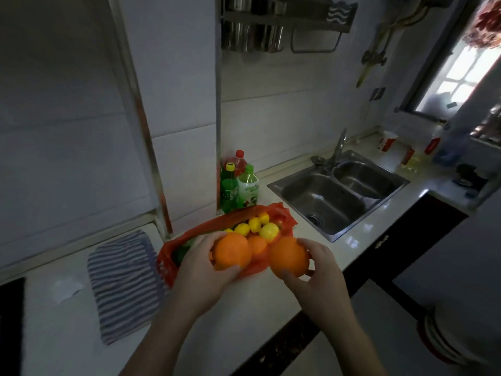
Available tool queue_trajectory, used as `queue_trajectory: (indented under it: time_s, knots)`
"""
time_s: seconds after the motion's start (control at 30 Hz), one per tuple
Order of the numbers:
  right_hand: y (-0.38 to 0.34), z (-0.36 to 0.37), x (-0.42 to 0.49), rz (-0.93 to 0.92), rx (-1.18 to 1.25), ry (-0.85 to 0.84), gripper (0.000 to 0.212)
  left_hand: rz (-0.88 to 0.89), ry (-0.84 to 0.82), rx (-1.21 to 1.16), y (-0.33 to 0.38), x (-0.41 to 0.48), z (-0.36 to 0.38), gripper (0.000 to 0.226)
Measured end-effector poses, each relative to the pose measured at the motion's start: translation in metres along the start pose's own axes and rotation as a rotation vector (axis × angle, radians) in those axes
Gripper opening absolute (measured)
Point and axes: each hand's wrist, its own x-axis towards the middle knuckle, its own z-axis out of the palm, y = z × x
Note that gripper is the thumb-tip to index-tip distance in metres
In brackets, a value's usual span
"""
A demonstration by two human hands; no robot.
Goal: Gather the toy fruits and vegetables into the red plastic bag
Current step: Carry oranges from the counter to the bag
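At the lower centre of the frame we see the red plastic bag (283, 216) lying open on the pale bench (244, 310), its mouth turned toward the camera. The left grip (206, 263) is grasping the left orange (231, 252), fingers curled over its top and thumb under its near side, and it holds the fruit right at the bag's mouth. The right grip (317, 270) is grasping the right orange (288, 256) in the same way, fingers wrapped over the far side and thumb beneath, at the bag's right edge. We cannot tell whether that fruit touches the plastic.

Between the two sits a smaller orange (257, 244), already inside the bag. Behind it, deeper in the bag, lie several yellow lemons (268, 231), packed close together. Something dark green (181, 252) shows at the bag's left end, too shadowed for us to name.

Just above the bag in the frame, against the tiled wall, stands a cluster of drink bottles (238, 185), green and red. To the right of the frame's centre is a steel double sink (339, 191) with its tap (340, 145). At the lower left a striped cloth (122, 283) lies flat on the bench, near the bag's left end.
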Motion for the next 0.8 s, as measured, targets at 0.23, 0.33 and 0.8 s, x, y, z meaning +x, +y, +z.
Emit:
queue_trajectory:
  time_s: [0.23,0.33,0.8]
  knots:
    - [0.023,0.022,0.102,-0.053,-0.062,-0.091,0.065,-0.107,0.003,-0.012,-0.015,0.087,0.033,0.072]
    - [0.032,0.030,0.133,-0.045,-0.057,-0.147,0.066,-0.116,-0.002,0.021,-0.015,0.117,0.040,0.071]
    - [0.109,0.063,0.252,-0.104,0.032,-0.460,0.067,-0.344,0.175,0.131,-0.014,0.165,0.108,0.070]
